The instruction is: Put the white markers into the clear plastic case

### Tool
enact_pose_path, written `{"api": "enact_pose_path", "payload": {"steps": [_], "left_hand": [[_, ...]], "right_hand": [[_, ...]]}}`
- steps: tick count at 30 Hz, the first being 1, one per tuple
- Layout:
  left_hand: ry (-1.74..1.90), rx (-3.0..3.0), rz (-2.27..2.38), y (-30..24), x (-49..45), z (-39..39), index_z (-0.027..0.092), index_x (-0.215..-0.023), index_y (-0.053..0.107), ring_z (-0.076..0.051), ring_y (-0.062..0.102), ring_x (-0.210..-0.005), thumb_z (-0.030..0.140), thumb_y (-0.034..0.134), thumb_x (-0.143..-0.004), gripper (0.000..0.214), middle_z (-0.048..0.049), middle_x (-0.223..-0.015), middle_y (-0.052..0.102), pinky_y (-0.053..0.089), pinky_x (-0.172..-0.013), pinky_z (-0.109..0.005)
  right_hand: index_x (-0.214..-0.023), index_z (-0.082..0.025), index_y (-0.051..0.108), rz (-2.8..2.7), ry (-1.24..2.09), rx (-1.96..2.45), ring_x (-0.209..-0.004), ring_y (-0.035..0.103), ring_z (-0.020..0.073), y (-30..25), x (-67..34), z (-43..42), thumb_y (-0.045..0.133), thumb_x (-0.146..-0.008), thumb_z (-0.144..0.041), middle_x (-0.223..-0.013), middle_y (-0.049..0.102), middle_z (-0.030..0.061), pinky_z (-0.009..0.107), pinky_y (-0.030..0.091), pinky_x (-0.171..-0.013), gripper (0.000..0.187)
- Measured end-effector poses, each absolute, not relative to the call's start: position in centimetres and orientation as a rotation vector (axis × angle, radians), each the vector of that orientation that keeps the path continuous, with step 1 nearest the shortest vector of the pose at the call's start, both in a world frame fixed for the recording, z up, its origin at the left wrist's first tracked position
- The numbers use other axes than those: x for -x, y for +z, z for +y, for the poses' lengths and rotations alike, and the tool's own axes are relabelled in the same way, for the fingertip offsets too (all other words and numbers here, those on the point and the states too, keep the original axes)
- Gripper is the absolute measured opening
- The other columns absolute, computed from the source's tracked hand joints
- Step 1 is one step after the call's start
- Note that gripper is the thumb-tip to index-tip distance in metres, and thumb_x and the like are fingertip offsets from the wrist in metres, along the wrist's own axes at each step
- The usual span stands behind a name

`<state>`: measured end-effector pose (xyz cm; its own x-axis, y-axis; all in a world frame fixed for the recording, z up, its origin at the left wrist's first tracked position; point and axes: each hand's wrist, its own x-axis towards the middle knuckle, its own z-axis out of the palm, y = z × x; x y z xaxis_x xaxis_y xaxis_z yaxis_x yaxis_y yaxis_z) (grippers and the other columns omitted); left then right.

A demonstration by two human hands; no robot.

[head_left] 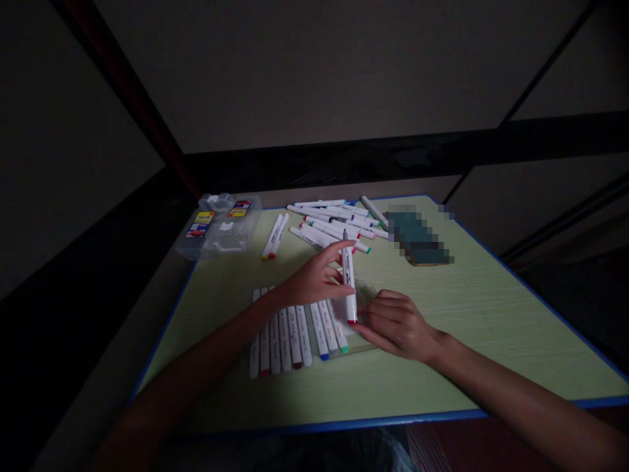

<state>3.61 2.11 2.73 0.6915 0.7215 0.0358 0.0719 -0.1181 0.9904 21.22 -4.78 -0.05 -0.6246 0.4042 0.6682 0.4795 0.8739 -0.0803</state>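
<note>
A white marker (349, 282) with a red lower end stands nearly upright between my hands, its narrow grey tip showing at the top. My left hand (314, 278) grips its barrel from the left, fingers near the top and thumb lower down. Curled inward, my right hand (398, 324) has its fingertips at the marker's red end. Beneath the hands, a row of white markers (287, 341) lies side by side, with pink, brown, blue and green ends among them. A clear plastic case part (361, 352) lies under the right end of this row, partly hidden by my hands.
A loose pile of markers (327, 213) lies at the table's back, with two markers (276, 236) apart to its left. An open clear case (226, 239) sits at the back left corner. A pixelated dark object (417, 236) lies at right on the blue-edged table (491, 314).
</note>
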Motion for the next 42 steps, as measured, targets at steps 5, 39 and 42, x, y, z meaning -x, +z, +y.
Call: {"api": "enact_pose_path", "payload": {"steps": [5,39,42], "left_hand": [[0.625,-1.624,0.651,2.9,-4.0,1.6,0.027,-0.133,0.023,-0.012,0.053,-0.076,0.007,0.065,-0.062,0.085,-0.0101,-0.113,0.045,0.048,-0.063,-0.026],[0.907,-1.799,1.292,1.3,-0.4,8.0,0.008,-0.108,0.057,-0.011,0.053,-0.062,0.015,0.052,-0.065,0.044,-0.0064,-0.089,0.065,0.043,-0.052,-0.02],[1.011,-1.84,1.372,1.0,0.5,8.6,0.009,-0.107,0.059,-0.014,0.056,-0.073,0.017,0.046,-0.069,0.04,-0.0053,-0.094,0.065,0.046,-0.064,-0.024]], "right_hand": [[-0.071,-0.014,0.057,-2.333,-0.148,0.652,-0.054,0.051,0.0108,-0.2,-21.2,-4.6,0.051,-0.083,-0.016,-0.066,0.063,0.0028,0.027,0.036,-0.051,0.014],[-0.071,-0.014,0.057,-2.348,-0.095,0.706,-0.063,0.057,0.0121,-0.4,-21.7,-4.3,0.046,-0.084,-0.015,-0.075,0.065,0.0057,0.026,0.04,-0.054,0.017],[-0.071,-0.014,0.057,-2.351,-0.093,0.715,-0.062,0.056,0.0121,-0.4,-21.7,-4.3,0.046,-0.085,-0.016,-0.074,0.064,0.0053,0.027,0.04,-0.054,0.018]]}}
